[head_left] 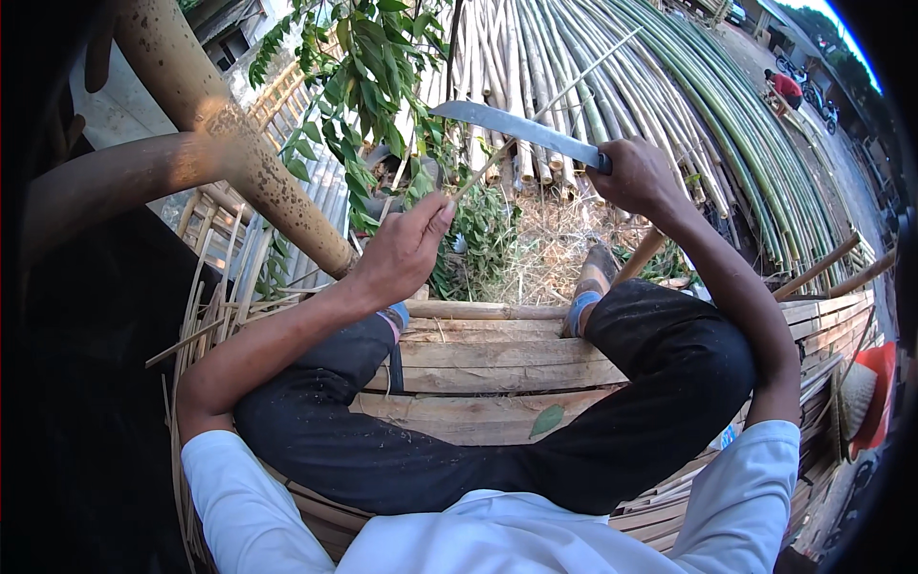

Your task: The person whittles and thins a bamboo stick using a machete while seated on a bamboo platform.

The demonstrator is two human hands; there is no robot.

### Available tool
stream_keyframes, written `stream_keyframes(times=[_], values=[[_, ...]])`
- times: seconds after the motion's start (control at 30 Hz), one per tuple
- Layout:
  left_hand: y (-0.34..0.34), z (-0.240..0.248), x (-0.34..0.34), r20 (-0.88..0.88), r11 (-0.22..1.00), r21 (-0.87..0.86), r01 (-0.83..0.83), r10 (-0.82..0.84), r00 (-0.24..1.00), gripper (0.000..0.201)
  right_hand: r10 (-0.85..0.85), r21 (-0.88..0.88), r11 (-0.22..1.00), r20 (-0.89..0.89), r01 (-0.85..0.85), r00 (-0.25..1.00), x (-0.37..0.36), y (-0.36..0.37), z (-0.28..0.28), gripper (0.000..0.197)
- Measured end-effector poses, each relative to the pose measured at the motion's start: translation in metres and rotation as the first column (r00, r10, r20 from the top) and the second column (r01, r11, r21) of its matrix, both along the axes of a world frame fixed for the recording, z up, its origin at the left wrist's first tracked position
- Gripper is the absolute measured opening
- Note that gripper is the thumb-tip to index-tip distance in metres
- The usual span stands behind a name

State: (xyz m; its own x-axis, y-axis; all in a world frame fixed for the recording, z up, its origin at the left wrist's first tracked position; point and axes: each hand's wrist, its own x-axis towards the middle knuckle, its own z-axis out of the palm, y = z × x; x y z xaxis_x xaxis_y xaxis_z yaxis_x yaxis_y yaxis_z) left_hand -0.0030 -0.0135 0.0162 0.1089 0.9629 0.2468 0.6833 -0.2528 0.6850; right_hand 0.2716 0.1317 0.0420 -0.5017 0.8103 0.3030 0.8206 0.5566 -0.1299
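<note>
possibly, with your left fingers [432, 212] closed on a thin strip [493, 163] and your right fingers [620, 170] wrapped round a knife [521, 127], a skidding blade could nick you.

I stood near a flat wooden bench [478, 357]; dry straw [535, 234] covered the ground [543, 279] in front; a fat, spotted post [292, 206] was on the left; past it I saw a house [272, 17] with a dark window [232, 45]; a grey road [845, 161] ran far right; sun lit the post.
</note>
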Motion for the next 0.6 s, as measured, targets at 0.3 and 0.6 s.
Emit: stream_keyframes(times=[0.3, 0.6], values=[[-0.005, 0.004, -0.001, -0.129, 0.992, 0.122, 0.041, -0.025, 0.991, 0.019, -0.032, -0.009, 0.999, -0.082, 0.031, 0.996, -0.003, 0.014, 0.002, 0.017], [-0.016, 0.007, -0.006, -0.149, 0.99, 0.139, 0.024, -0.003, 0.989, 0.017, -0.164, -0.064, 0.985, -0.093, 0.159, 0.982, 0.026, 0.028, 0.006, 0.022]])
